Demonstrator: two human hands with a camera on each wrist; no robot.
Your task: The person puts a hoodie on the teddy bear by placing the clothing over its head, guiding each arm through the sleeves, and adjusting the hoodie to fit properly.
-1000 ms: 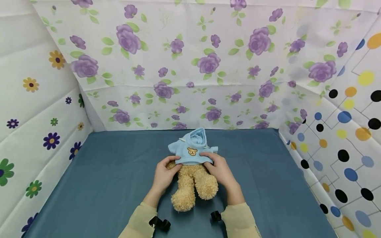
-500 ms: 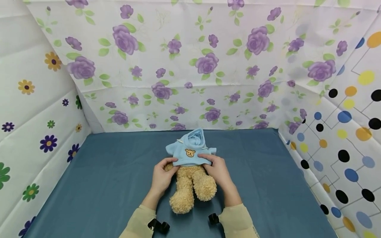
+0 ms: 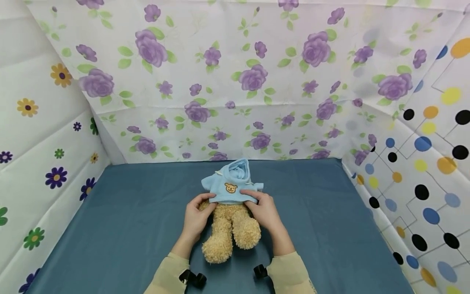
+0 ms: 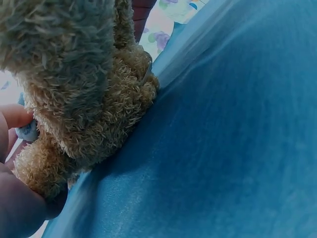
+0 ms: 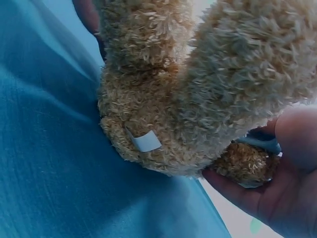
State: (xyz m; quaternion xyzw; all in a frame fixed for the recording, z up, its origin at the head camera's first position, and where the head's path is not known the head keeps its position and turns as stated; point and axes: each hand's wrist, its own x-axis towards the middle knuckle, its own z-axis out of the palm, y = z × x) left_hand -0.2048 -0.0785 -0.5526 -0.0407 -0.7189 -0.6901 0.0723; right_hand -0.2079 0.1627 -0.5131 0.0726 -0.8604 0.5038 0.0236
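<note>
A curly tan teddy bear (image 3: pixel 222 228) lies on the table, feet toward the wearer. A light blue hoodie (image 3: pixel 228 195) with a small bear-face patch covers its upper body, and its head is hidden inside the cloth. My left hand (image 3: pixel 194 216) pinches the hem's left corner between thumb and fingers, around a tan paw (image 4: pixel 44 166) in the left wrist view. At the right corner my right hand (image 3: pixel 265 210) pinches the hem, thumb below and fingers on the front. The right wrist view shows the other paw (image 5: pixel 247 163) within that hand, and a white tag (image 5: pixel 147 141) on the bear's bottom.
A blue-grey cloth (image 3: pixel 147 212) covers the table. Behind it hangs a purple-flowered sheet (image 3: pixel 205 81). Patterned sheets stand at both sides, flowered on the left (image 3: pixel 47 155) and dotted on the right (image 3: pixel 422 175). Black wrist cameras (image 3: pixel 193 279) sit at both cuffs.
Bear, hoodie and both hands appear slightly further left, while the head view itself has also shifted a little. Both hands keep the same hold on the hem.
</note>
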